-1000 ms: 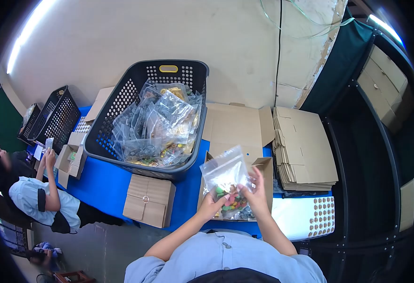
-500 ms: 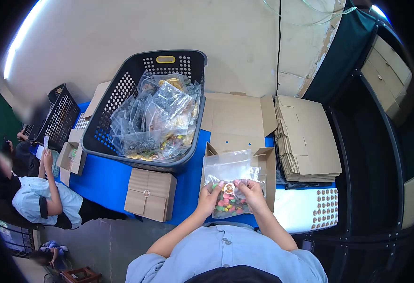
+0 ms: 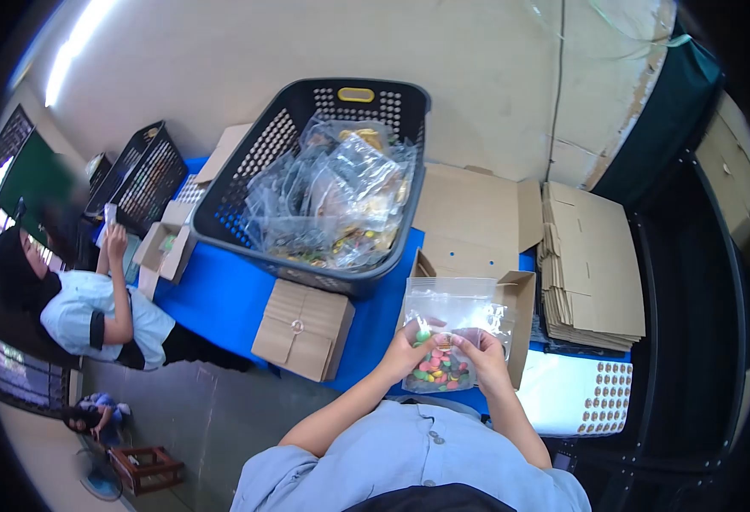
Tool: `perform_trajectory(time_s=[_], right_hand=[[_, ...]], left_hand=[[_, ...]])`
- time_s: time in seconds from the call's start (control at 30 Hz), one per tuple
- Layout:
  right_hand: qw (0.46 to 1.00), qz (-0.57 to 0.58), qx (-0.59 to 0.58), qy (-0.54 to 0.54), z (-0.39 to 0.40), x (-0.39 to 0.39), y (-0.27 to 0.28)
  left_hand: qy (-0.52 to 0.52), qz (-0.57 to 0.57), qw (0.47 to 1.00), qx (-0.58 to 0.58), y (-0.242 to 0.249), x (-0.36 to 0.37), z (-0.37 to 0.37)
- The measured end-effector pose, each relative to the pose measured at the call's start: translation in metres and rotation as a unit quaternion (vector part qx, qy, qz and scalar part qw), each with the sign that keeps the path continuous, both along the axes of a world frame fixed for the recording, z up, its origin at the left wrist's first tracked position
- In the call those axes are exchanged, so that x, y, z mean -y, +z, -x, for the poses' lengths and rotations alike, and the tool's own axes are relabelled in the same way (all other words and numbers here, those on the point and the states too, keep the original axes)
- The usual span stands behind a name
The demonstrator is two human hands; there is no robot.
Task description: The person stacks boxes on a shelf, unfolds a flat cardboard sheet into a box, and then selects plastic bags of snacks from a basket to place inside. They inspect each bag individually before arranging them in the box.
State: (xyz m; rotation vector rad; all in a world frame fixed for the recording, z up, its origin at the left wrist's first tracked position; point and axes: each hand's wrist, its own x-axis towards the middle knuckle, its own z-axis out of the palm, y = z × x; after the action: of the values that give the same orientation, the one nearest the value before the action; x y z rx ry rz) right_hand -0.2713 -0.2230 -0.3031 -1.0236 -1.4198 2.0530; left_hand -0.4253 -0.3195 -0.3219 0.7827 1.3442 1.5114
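Note:
A clear zip bag (image 3: 453, 299) with several pink, green, yellow and dark round pieces in its lower part hangs between my two hands. My left hand (image 3: 411, 346) grips its left side, fingers closed on the plastic. On the right side, my right hand (image 3: 481, 350) pinches the same bag. A small round sticker (image 3: 444, 342) sits on the bag's front between my thumbs, partly covered by them. Behind the bag stands an open cardboard box (image 3: 520, 328), whose inside is mostly hidden.
A large dark basket (image 3: 306, 271) of filled clear bags stands on the blue table (image 3: 221, 290). Nearby are a closed carton (image 3: 302, 328), stacked flat cardboard (image 3: 592, 260) and a sticker sheet (image 3: 563, 392). Another person (image 3: 106, 316) works at the left beside a small open box (image 3: 166, 252).
The view has shifted, so the surroundings appear farther right. My thumbs have moved over the sticker, which now shows less. The co-worker's hands remain raised.

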Motion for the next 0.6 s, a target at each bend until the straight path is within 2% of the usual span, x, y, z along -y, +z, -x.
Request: perform_trajectory(time_s=[0.03,0.1,0.17,0.23,0.27,0.3,0.37,0.43,0.5,0.6], right_hand=[[1.000,0.002,0.002,0.011,0.000,0.005,0.006],[0.998,-0.058,-0.015,-0.018,0.004,0.011,0.015],[0.999,-0.043,-0.006,0.010,0.003,0.008,0.011],[1.000,0.024,-0.007,-0.015,0.003,0.009,0.009],[1.000,0.022,-0.008,-0.008,0.003,0.010,0.010],[1.000,0.000,-0.004,0.016,0.003,0.010,0.012],[0.999,-0.025,-0.002,0.045,0.004,0.009,0.016],[0.994,-0.073,0.033,0.080,0.004,0.009,0.020],[0.996,-0.065,0.011,0.068,0.005,0.006,0.009],[0.999,-0.025,-0.018,0.031,0.003,0.004,0.007]], left_hand=[[0.011,0.002,1.000,0.002,0.005,0.006,-0.002],[-0.029,-0.015,0.999,-0.039,0.012,0.014,-0.003],[-0.035,-0.034,0.998,-0.041,0.000,0.020,-0.005],[-0.042,-0.082,0.996,-0.007,0.005,0.025,-0.009],[-0.029,-0.064,0.996,0.055,0.008,0.029,-0.013],[-0.023,-0.067,0.996,0.054,0.006,0.030,-0.012],[-0.072,-0.002,0.994,0.076,-0.001,0.031,-0.011],[-0.057,-0.016,0.997,0.049,0.006,0.031,-0.015],[-0.024,-0.093,0.994,-0.059,0.008,0.031,-0.020],[-0.013,-0.042,0.998,-0.042,0.017,0.034,-0.027]])
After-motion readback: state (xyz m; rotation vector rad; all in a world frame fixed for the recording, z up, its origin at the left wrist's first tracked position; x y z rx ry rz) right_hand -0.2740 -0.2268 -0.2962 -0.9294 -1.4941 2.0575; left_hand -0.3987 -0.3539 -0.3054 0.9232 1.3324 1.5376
